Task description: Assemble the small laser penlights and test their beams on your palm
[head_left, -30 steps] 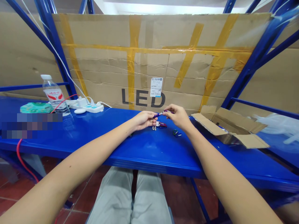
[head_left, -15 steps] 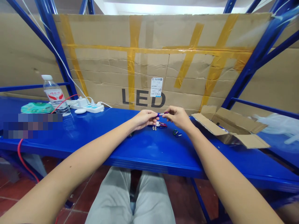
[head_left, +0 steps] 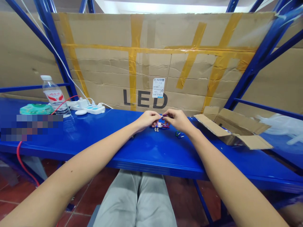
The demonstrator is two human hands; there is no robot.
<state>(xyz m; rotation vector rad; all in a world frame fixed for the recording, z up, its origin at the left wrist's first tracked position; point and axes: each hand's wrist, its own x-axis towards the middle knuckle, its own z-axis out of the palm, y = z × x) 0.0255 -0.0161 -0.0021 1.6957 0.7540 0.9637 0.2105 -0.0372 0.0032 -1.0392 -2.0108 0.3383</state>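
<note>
My left hand (head_left: 147, 119) and my right hand (head_left: 178, 119) meet over the blue shelf (head_left: 142, 148), fingers pinched together around a small purple pen-like piece (head_left: 163, 116) that is almost hidden between them. Just below the hands lies a little pile of red and silver pieces (head_left: 161, 126). A small green and blue clip (head_left: 179, 135) rests on the shelf under my right wrist.
An open cardboard box (head_left: 233, 129) sits at the right. A water bottle (head_left: 54, 95), a white power strip (head_left: 88, 108), a white oval object (head_left: 80, 112) and a teal packet (head_left: 36, 109) stand at the left. A taped cardboard sheet marked LED (head_left: 151, 63) backs the shelf.
My hands have closed in towards each other, so the purple piece that spanned the gap between them now barely shows. The pile on the shelf has not moved.
</note>
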